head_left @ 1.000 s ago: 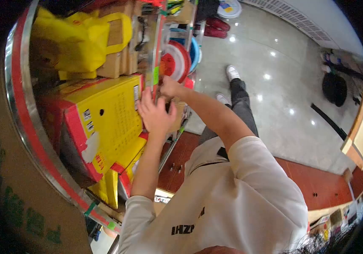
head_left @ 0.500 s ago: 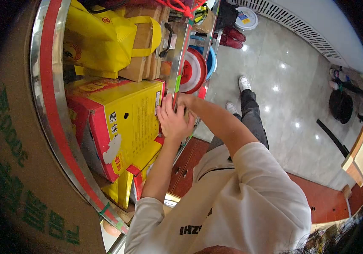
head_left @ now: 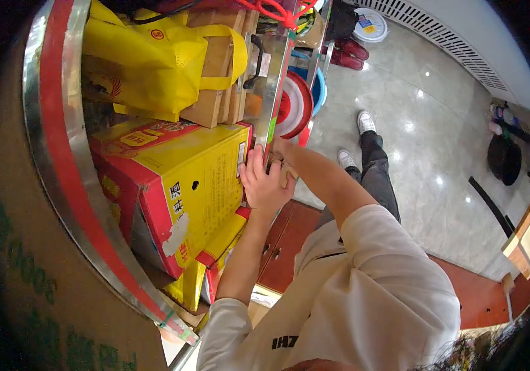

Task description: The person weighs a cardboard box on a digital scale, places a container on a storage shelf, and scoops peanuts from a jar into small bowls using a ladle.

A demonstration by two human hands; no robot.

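Observation:
My left hand (head_left: 266, 187) lies against the metal shelf edge (head_left: 273, 117), beside a yellow and red cardboard box (head_left: 209, 185). Its fingers are stretched out over the box's near side and the thumb stands apart. Right next to it, my right hand (head_left: 281, 148) reaches to the same edge from the other side. Most of its fingers are hidden behind the edge and the left hand, so what it holds, if anything, does not show. Below the box sits another yellow and red carton (head_left: 215, 253).
A yellow bag (head_left: 147, 62) and wooden boards (head_left: 215, 102) share the shelf. Red and blue basins (head_left: 296, 105) stand behind the edge. A big brown carton (head_left: 24, 247) fills the left. On the floor are a white lidded bucket (head_left: 370, 26) and dark red shoes (head_left: 350, 52).
The whole view has shifted, with the shelf and floor things lying slightly farther right and lower. Both hands stay at the shelf edge beside the box.

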